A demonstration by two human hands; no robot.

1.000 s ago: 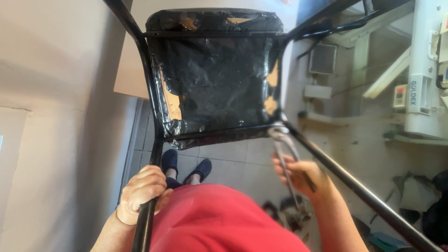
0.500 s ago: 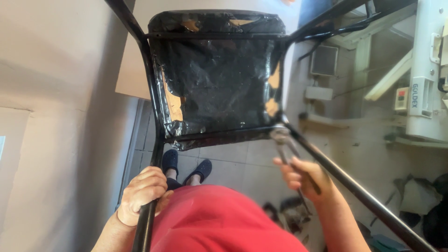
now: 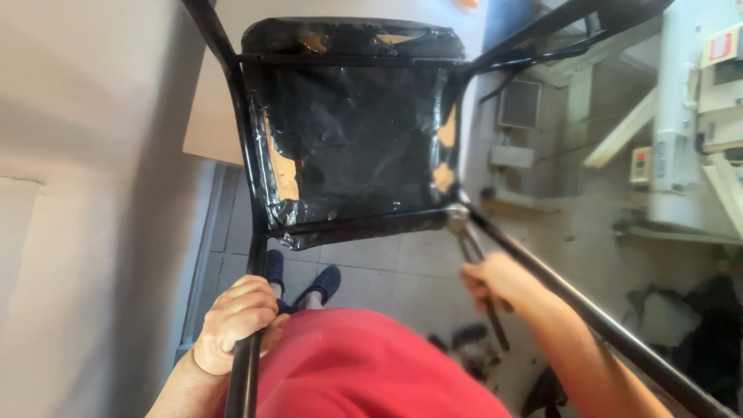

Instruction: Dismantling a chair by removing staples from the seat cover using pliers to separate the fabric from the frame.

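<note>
An upturned chair (image 3: 352, 131) is held up in front of the person, its black metal frame seen from below and its seat underside covered in torn black plastic, with bare wood showing at the edges. A pair of pliers (image 3: 470, 248) is set against the near right corner of the seat frame, where a leg meets the crossbar; the metal head touches that joint. The pliers' handles are gripped by the right hand (image 3: 494, 283), whose fingers are closed around them. The left hand (image 3: 236, 317) is wrapped tightly around the chair's left leg (image 3: 246, 371), low down, just above a red shirt (image 3: 371, 368). Beneath the chair, a tiled floor (image 3: 387, 271) and two dark shoes (image 3: 302, 282) are seen. A white machine (image 3: 696, 116) stands well apart at the right.
</note>
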